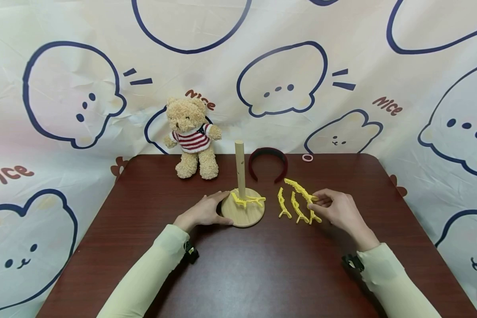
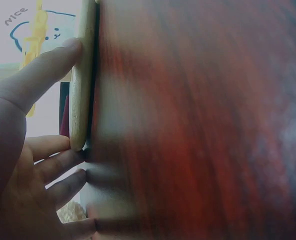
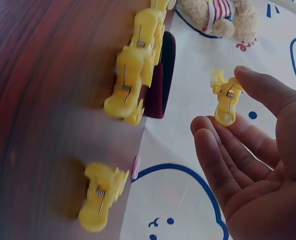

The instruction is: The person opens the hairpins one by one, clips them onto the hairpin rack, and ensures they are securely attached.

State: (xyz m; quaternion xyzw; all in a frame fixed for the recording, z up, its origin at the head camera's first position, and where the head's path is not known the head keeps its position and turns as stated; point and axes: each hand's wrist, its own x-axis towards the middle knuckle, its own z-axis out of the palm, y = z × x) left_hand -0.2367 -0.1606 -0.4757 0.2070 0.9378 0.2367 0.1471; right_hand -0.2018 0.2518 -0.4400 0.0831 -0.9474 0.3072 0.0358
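A wooden stand with an upright post [image 1: 240, 170] rises from a round base [image 1: 244, 216]. My left hand [image 1: 204, 211] holds the base's rim from the left, the thumb at its near edge and the other fingers round the far side. Yellow spring hair clips [image 1: 240, 202] lie on the base around the foot of the post. My right hand [image 1: 335, 212] pinches one yellow hair clip [image 3: 226, 100] between thumb and fingers, raised off the table. Beneath and left of it, more such clips [image 1: 284, 204] lie on the table, one [image 1: 315, 217] partly hidden by the hand.
A teddy bear [image 1: 192, 139] in a striped shirt sits at the table's back left. Behind the stand lies a dark red headband [image 1: 268, 152], with a small pink ring [image 1: 308, 157] farther right. A patterned cloth [image 1: 278, 26] hangs behind the brown table [image 1: 262, 274].
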